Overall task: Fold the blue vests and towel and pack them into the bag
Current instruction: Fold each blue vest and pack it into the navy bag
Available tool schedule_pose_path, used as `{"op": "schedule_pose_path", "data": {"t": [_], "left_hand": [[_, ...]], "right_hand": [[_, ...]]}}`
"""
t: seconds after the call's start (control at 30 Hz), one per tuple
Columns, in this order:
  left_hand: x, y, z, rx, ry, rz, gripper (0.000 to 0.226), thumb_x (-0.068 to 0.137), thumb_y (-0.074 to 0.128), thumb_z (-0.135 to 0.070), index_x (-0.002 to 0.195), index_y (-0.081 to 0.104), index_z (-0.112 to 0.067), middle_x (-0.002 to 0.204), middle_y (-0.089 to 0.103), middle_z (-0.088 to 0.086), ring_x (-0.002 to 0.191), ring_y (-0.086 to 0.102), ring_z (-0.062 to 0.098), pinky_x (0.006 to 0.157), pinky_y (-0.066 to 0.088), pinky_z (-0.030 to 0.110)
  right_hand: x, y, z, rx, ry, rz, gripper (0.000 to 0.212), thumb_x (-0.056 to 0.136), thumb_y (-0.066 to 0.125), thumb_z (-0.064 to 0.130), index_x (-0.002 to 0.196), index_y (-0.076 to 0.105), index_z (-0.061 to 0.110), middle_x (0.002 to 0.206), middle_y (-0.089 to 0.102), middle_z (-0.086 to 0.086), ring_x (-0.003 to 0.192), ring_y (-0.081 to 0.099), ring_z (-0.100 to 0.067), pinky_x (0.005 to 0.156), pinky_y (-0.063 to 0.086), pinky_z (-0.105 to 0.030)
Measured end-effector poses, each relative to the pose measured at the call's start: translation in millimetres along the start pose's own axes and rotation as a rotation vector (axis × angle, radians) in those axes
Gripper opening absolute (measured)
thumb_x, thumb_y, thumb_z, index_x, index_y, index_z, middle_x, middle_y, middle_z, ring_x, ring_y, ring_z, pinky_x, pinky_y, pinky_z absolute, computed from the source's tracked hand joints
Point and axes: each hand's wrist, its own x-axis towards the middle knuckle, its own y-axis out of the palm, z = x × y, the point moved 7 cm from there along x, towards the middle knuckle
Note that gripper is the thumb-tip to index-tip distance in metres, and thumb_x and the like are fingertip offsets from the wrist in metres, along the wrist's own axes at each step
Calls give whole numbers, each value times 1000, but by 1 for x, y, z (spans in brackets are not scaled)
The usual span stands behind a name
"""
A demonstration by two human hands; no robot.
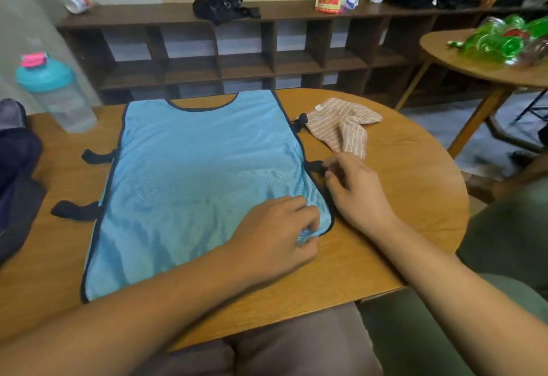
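Observation:
A light blue mesh vest (189, 174) with dark trim lies spread flat on the wooden table (400, 186), its neck opening at the far side. My left hand (278, 236) pinches the vest's near right corner. My right hand (353, 189) sits just right of that edge, its fingertips pinching a black side strap (315, 165). A crumpled tan striped towel (344, 126) lies beyond my right hand, beside the vest's upper right strap. A dark bag (17, 180) sits at the left edge, partly out of view.
A clear bottle with a teal lid (53, 94) stands at the table's far left. Behind runs a dark cubby shelf (237, 49) with a black bag and a snack packet on top. A second round table (486, 61) carrying green bottles is at the right.

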Motion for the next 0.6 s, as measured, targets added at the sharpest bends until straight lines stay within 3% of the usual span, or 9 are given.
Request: {"op": "schedule_pose_path", "data": {"t": [0.13,0.23,0.3,0.4,0.5,0.6], "left_hand": [[-2,-18,23,-342,-280,-44,6,88,73,-28,84,70,-30,82,70,-12,76,65,9,73,57,36],[-1,-39,58,-424,-458,-168,9,86,77,-21,81,73,-28,77,72,-11,72,66,9,71,56,27],[-2,-50,84,-367,-543,-195,10,85,76,-22,79,73,-29,75,72,-13,70,66,5,69,53,22],[-6,-56,115,-249,-643,-165,8,85,72,-25,78,68,-28,72,70,-9,70,64,4,66,51,27],[-9,-63,136,-27,-718,-94,9,86,68,-31,82,61,-26,77,67,-7,79,64,17,70,54,37],[-9,-70,140,159,-673,-68,12,88,65,-25,93,54,-26,94,56,-5,84,59,25,69,49,40]], "right_hand": [[-1,0,-2,-4,5,3,20,93,64,6,107,65,19,98,64,6,85,53,-5,74,37,-20],[-1,0,-3,-7,6,7,19,93,65,7,106,65,21,97,62,7,84,52,-2,74,37,-19],[-2,1,-1,-10,-10,15,16,95,65,9,106,65,21,97,62,7,86,53,0,74,38,-17],[-4,2,5,-6,-45,37,11,96,68,15,105,65,21,99,62,6,90,59,-7,76,45,-24],[-5,0,10,-12,-76,46,13,94,72,15,104,66,21,99,61,6,90,59,-9,78,49,-28],[-6,-1,12,-26,-94,59,14,93,73,15,100,66,23,97,61,7,91,59,-12,80,52,-36]]}}
